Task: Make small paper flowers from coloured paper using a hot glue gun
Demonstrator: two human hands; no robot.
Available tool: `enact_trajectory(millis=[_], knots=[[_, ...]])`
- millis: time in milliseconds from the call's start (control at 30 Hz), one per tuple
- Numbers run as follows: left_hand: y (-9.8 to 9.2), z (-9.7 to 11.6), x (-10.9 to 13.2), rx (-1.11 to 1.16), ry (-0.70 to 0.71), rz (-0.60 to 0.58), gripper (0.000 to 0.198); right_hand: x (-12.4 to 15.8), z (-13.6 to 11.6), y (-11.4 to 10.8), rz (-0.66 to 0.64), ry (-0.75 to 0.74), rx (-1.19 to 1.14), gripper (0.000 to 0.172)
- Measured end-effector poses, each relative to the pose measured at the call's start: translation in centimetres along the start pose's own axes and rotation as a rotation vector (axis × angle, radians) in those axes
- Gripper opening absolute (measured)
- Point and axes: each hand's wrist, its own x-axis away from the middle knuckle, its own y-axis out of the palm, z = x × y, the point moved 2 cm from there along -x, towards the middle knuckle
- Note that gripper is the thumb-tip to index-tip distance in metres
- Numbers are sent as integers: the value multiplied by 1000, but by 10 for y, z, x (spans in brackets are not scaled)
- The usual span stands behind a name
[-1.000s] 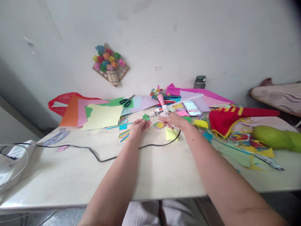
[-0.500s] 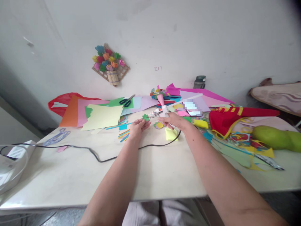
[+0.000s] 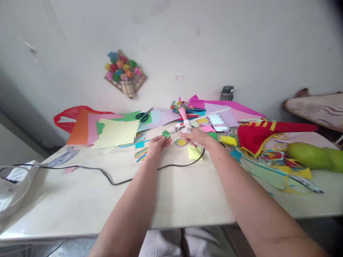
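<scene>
Between the fingertips of my left hand [image 3: 158, 143] is a small green paper flower [image 3: 165, 134] with a jagged edge. My right hand [image 3: 197, 137] grips a white hot glue gun [image 3: 186, 125], its nozzle end pointing left, close to the green flower. Whether the nozzle touches the paper I cannot tell. A clear glue stick [image 3: 211, 113] sticks out of the gun's back. On the table below the gun lies a layered paper flower [image 3: 180, 142] with a yellow middle. A pale yellow crumpled piece [image 3: 195, 152] sits under my right hand.
A black cord [image 3: 115, 184] runs across the table [image 3: 187, 200] from a power strip [image 3: 20, 182]. Coloured sheets [image 3: 118, 134] and scissors [image 3: 144, 115] lie at the back. Paper strips [image 3: 141, 153] are beside my left hand. A phone [image 3: 219, 122], red cloth [image 3: 252, 139] and scraps crowd the right.
The whole view has shifted very slightly. Both hands keep the green paper flower and the glue gun in almost the same place.
</scene>
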Motion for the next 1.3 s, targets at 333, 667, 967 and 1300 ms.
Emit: enact_trajectory(millis=[333,667,967,1300], knots=[[-1,-1,-1,28,15,15,9,2,-1,-1,-36,-12,-14,39],[-1,0,0,3,-1,8,9,1,-1,0,10,10,3,39],[1,2,3,-5,-6,15,8,2,-2,1,-23,3,9,41],[0,1,2,6,-2,27,8,2,-2,-1,-9,-7,-41,38]])
